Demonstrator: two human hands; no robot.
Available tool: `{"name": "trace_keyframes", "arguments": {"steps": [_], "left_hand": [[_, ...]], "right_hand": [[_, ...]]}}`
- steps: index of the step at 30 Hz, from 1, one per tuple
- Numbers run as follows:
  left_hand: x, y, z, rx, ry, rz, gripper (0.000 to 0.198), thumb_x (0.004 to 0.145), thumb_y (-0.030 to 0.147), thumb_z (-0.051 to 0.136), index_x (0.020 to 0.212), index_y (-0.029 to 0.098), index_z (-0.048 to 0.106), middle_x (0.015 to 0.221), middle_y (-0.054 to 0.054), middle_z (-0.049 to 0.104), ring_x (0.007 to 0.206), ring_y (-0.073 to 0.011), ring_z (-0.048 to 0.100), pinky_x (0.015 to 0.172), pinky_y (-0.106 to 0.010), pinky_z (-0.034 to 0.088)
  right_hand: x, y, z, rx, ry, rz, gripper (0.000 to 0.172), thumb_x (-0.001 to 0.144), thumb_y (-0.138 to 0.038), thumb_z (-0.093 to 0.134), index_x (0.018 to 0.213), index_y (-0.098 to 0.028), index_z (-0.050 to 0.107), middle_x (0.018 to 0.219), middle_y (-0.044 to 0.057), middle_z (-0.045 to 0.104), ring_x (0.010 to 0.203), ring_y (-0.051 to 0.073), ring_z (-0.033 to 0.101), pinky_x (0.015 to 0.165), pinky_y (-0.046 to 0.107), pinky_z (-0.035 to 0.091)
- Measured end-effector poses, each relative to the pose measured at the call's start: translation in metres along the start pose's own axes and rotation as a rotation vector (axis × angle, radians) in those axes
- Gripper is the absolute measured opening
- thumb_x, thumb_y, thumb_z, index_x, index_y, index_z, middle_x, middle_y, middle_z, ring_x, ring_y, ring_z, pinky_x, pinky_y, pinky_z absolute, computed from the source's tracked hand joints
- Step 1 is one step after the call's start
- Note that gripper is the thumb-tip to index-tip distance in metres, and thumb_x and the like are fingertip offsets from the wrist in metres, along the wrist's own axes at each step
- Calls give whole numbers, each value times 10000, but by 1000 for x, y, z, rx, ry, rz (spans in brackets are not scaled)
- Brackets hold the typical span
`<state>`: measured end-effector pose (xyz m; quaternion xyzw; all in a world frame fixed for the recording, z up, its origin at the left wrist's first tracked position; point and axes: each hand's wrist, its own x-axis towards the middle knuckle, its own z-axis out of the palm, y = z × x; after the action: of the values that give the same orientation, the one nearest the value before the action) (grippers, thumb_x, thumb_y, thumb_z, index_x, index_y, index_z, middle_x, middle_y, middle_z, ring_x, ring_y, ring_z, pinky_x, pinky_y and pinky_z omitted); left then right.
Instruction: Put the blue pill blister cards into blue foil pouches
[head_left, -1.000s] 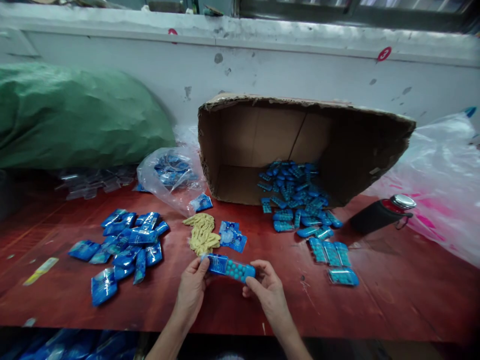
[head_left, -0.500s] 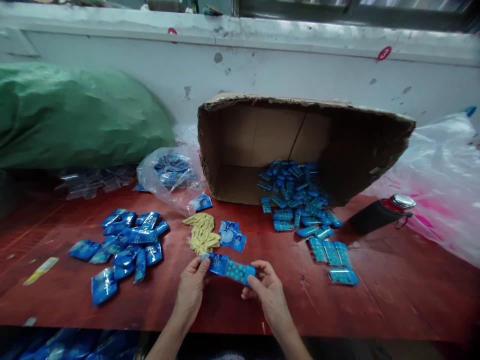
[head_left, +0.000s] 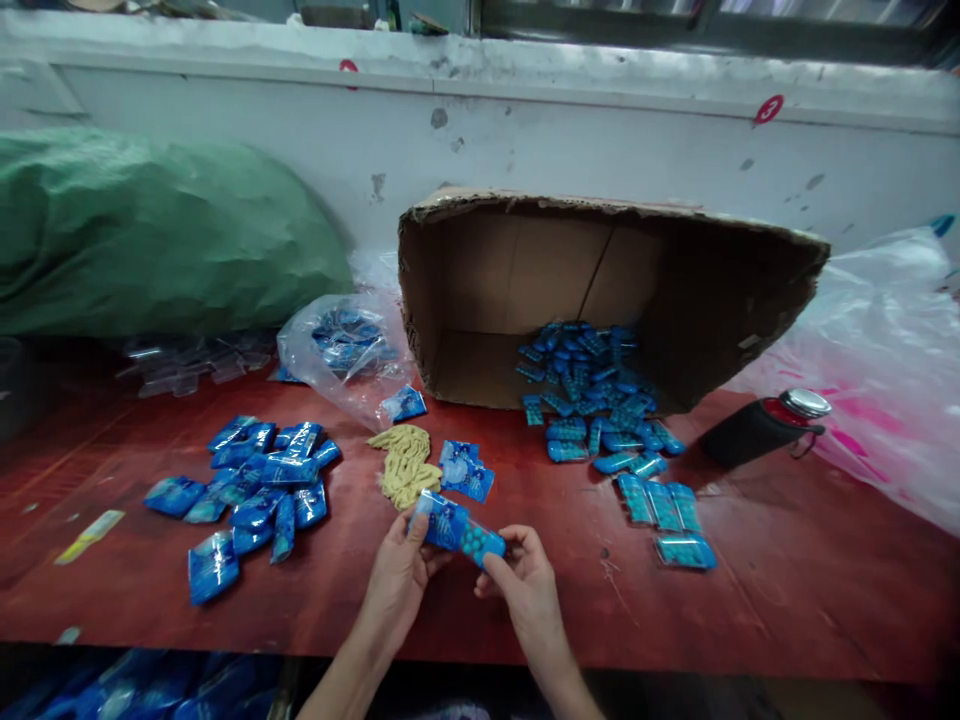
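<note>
My left hand (head_left: pixel 401 570) pinches a blue printed packet (head_left: pixel 444 520) at its left end. Fingers of my right hand (head_left: pixel 525 575) grip the right end of a clear pack of turquoise balls (head_left: pixel 480 540), whose left part is overlapped by the packet. Just behind them lie a crumpled yellow cloth-like piece (head_left: pixel 407 465) and some flat blue printed packets (head_left: pixel 466 470). Shiny filled blue packets (head_left: pixel 259 505) form a loose pile to the left. More ball packs (head_left: pixel 664 505) lie to the right, trailing out of the box.
An open cardboard box (head_left: pixel 480 370) rests on its side on the red table (head_left: pixel 810 580). Right of it are a tilted black bottle (head_left: pixel 742 430) and a clear plastic bag (head_left: pixel 892 350). A green sack (head_left: pixel 165 230) and a bag of blue packets (head_left: pixel 345 345) stand left.
The packet and ball pack overlap more now, with fewer balls showing. Both hands are closer together, and the left end of the packet is raised.
</note>
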<state>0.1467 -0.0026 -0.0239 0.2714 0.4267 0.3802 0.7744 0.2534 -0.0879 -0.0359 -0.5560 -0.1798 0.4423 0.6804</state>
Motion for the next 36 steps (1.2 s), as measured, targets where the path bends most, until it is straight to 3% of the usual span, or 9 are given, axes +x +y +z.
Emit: {"name": "trace_keyframes", "arguments": {"steps": [6, 9, 12, 17, 24, 28, 30, 34, 36], "left_hand": [[-6, 1, 6, -50, -27, -168, 222, 629, 306, 676, 737, 157, 552, 697, -29, 672, 646, -164, 639, 645, -304, 505], [-7, 5, 3, -67, -91, -244, 169, 659, 244, 654, 778, 152, 577, 801, -56, 688, 751, -189, 648, 689, -310, 505], [-8, 9, 1, -120, -152, -263, 133, 684, 235, 634, 775, 151, 587, 781, -51, 692, 785, -192, 646, 725, -312, 499], [-7, 9, 5, -120, -88, -243, 147, 706, 279, 612, 765, 149, 581, 694, -49, 681, 759, -200, 649, 720, -330, 504], [-13, -6, 12, 104, -142, -166, 275, 632, 318, 670, 835, 151, 588, 709, -36, 667, 619, -155, 613, 611, -276, 475], [-22, 2, 7, 450, -223, 33, 307, 671, 436, 586, 726, 138, 638, 685, -67, 667, 664, -195, 600, 658, -294, 450], [-16, 12, 0, 617, -134, 229, 343, 684, 451, 556, 830, 158, 660, 858, -99, 681, 875, -255, 588, 804, -335, 415], [27, 25, -21, 1149, 160, 698, 519, 672, 407, 562, 1123, 151, 543, 1256, -148, 498, 1248, -326, 281, 1015, -469, 146], [55, 24, -31, 1377, 160, 733, 536, 666, 381, 565, 1139, 133, 526, 1312, -178, 429, 1263, -359, 235, 998, -525, 128]], "right_hand": [[-10, -3, -1, -436, -104, -424, 78, 721, -218, 617, 797, -229, 610, 755, 17, 603, 712, 167, 558, 671, 261, 460], [-13, -7, 0, -469, -181, -474, 73, 736, -212, 604, 799, -242, 625, 757, 14, 611, 716, 169, 558, 678, 261, 451], [-14, -9, 1, -407, -149, -374, 78, 734, -210, 605, 808, -229, 619, 754, 4, 614, 699, 159, 564, 673, 254, 453], [-15, 0, 9, -257, -94, -226, 94, 709, -238, 629, 778, -196, 582, 698, -10, 601, 622, 130, 564, 593, 232, 463], [-8, 9, 11, 188, -76, 146, 372, 607, -398, 709, 817, -180, 494, 598, -52, 562, 354, 67, 498, 351, 192, 432], [-9, 0, 5, 323, -133, 200, 329, 656, -368, 687, 857, -185, 502, 653, -42, 565, 458, 79, 549, 403, 202, 479], [-8, -3, 1, 338, -111, 168, 329, 663, -351, 687, 878, -194, 494, 682, -41, 569, 484, 82, 557, 420, 214, 495], [-2, -8, -4, 297, -65, 111, 343, 652, -335, 700, 883, -197, 488, 654, -54, 563, 465, 83, 550, 424, 234, 506], [-1, -10, -5, 280, -60, 98, 344, 648, -338, 702, 878, -196, 490, 645, -55, 562, 460, 87, 550, 425, 240, 507]]}}
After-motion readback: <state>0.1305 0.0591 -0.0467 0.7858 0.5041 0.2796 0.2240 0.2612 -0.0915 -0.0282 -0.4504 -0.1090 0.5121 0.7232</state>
